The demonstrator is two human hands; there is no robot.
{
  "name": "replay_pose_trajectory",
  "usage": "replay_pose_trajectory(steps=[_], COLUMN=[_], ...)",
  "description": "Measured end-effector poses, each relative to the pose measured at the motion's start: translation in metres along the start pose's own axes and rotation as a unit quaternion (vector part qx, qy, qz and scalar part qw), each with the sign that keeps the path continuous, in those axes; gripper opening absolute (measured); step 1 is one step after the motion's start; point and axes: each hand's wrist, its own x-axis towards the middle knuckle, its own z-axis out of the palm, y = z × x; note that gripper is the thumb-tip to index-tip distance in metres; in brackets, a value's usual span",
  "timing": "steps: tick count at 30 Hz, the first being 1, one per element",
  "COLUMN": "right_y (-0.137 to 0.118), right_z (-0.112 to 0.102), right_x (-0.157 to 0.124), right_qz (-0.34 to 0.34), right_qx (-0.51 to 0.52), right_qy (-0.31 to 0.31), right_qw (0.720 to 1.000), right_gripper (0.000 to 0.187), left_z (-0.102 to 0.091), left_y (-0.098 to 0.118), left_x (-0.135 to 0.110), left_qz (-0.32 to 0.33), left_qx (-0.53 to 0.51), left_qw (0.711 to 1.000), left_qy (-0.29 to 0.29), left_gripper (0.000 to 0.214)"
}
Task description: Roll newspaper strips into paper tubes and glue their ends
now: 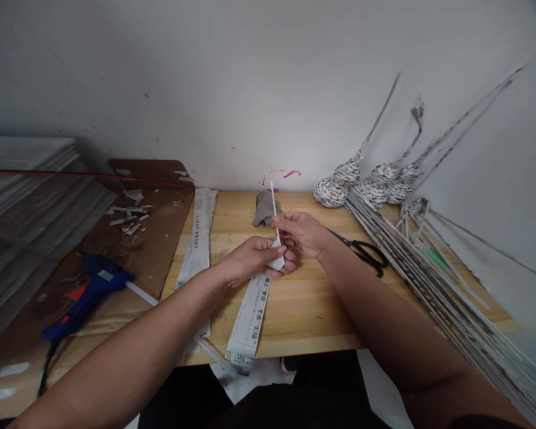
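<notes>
My left hand (254, 260) and my right hand (302, 232) meet over the middle of the wooden table (321, 298). Both are closed on the near end of a thin white stick (274, 205) that points up and away. The top corner of a long newspaper strip (252, 310) is wrapped around the stick at my fingers. The rest of the strip lies flat towards the table's front edge.
A blue glue gun (87, 292) lies at the left on brown board. More newspaper strips (199, 238) lie left of my hands. Black scissors (366, 251) sit to the right, beside a bundle of rolled paper tubes (433, 280) and coiled paper balls (366, 185). A grey cloth (263, 208) is behind.
</notes>
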Motion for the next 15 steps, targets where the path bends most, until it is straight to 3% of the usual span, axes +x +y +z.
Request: replay_pose_trajectory(steps=[3,8,13,15], right_y=[-0.0024,-0.0007,-0.0035,-0.0039], right_z=[-0.0011,0.0002,-0.0014,-0.0005], right_x=[-0.0019,0.0002,-0.0014,-0.0019], right_qz=[0.016,-0.016,0.005,0.006], right_qx=[-0.033,-0.007,-0.051,-0.054], right_qy=[-0.039,0.038,-0.032,-0.017], right_qw=[0.999,0.999,0.998,0.998], right_gripper=[0.039,0.039,0.044,0.041], left_z=[0.0007,0.0039,0.0014,0.0013], left_y=[0.0011,0.0022,0.0003,-0.0002], left_x=[-0.0009,-0.0024,-0.0009,-0.0008], left_qz=[0.007,0.000,0.006,0.008], left_qx=[-0.005,0.015,-0.001,0.001], left_qw=[1.000,1.000,1.000,1.000], left_qy=[0.000,0.007,0.005,0.004], left_gripper=[0.040,0.038,0.041,0.040])
